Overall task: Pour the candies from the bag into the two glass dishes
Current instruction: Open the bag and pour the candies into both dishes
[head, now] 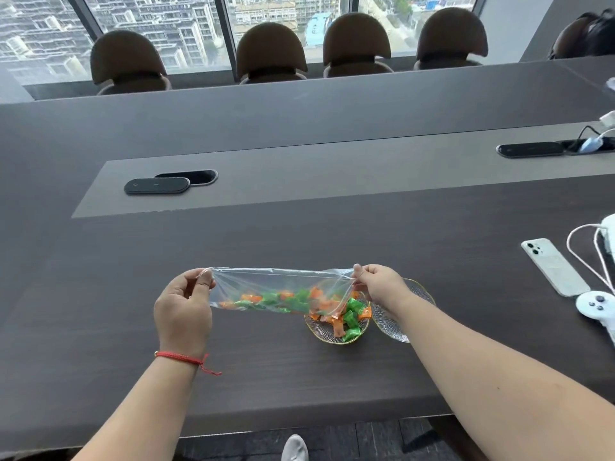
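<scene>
A clear plastic bag [273, 281] hangs stretched sideways above the dark table, with green and orange wrapped candies [276, 301] lying along its lower side. My left hand [184, 307] pinches its left end and my right hand [379, 286] pinches the mouth at the right end. The mouth hangs over a gold-rimmed glass dish [321, 331] that holds several green and orange candies [349, 319]. A second glass dish [392, 327] stands just to the right, partly hidden under my right wrist; no candies are visible in it.
A white phone [554, 266] lies face down at the right, beside a white cable [582, 257] and a white game controller [597, 309]. Black socket covers [156, 186] sit in the grey middle strip. Chairs [271, 54] line the far side. The near table edge [299, 424] lies below my arms.
</scene>
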